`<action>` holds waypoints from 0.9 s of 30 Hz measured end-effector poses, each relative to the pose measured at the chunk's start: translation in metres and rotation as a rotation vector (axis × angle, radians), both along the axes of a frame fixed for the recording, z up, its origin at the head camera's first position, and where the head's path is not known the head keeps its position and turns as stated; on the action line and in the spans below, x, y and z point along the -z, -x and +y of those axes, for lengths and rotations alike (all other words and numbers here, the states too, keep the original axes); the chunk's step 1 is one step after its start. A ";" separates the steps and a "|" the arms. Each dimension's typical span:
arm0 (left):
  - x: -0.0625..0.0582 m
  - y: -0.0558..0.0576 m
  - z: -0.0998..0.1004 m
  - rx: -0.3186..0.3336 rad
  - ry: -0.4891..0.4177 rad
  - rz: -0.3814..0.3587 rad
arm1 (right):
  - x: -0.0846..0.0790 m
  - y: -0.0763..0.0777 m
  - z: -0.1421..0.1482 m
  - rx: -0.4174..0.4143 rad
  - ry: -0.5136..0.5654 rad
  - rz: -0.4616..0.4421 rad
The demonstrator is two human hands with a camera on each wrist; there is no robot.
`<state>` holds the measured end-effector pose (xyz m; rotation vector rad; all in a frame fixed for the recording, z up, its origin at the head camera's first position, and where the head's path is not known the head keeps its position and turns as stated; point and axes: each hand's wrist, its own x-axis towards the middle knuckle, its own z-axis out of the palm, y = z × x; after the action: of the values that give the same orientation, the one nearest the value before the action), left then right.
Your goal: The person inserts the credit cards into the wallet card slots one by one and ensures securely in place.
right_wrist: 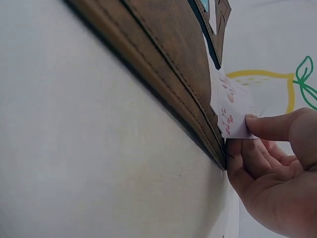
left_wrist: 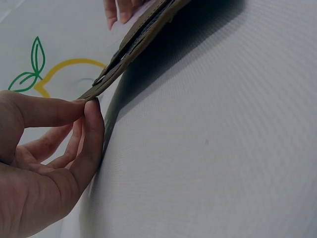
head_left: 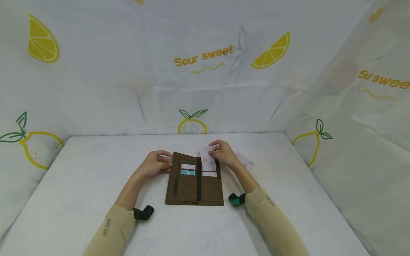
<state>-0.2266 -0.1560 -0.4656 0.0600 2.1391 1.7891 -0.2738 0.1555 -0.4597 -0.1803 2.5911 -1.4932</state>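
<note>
A brown wallet (head_left: 187, 188) lies open on the white table, with card slots on both sides. My left hand (head_left: 154, 164) pinches the wallet's upper left edge between thumb and finger; in the left wrist view that edge is raised off the table. My right hand (head_left: 223, 153) pinches a white card with pink floral print (head_left: 206, 156) at the top of the wallet's right side. The card's lower end overlaps the upper slots there. A blue card (head_left: 188, 172) and a white card (head_left: 188, 166) show in the left slots, and another white card (head_left: 209, 174) in the right ones.
Behind my right wrist, a pink-printed card (head_left: 245, 161) lies on the white table (head_left: 96, 170). A white curtain (head_left: 112, 71) with lemon prints hangs behind and at the sides. Each wrist wears a black strap (head_left: 144, 212).
</note>
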 end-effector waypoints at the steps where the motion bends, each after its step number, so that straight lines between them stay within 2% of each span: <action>1: 0.000 0.000 0.000 0.000 -0.004 0.001 | 0.000 0.000 0.000 -0.004 -0.010 0.006; 12: 0.001 0.000 -0.001 0.002 -0.014 0.003 | -0.002 -0.003 0.011 -0.093 -0.159 0.072; 27: 0.001 0.001 -0.001 0.004 -0.017 -0.003 | -0.002 -0.005 0.016 -0.111 -0.157 0.045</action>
<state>-0.2277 -0.1571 -0.4670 0.0652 2.1207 1.8043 -0.2685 0.1717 -0.4582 -0.3371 2.6706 -1.2567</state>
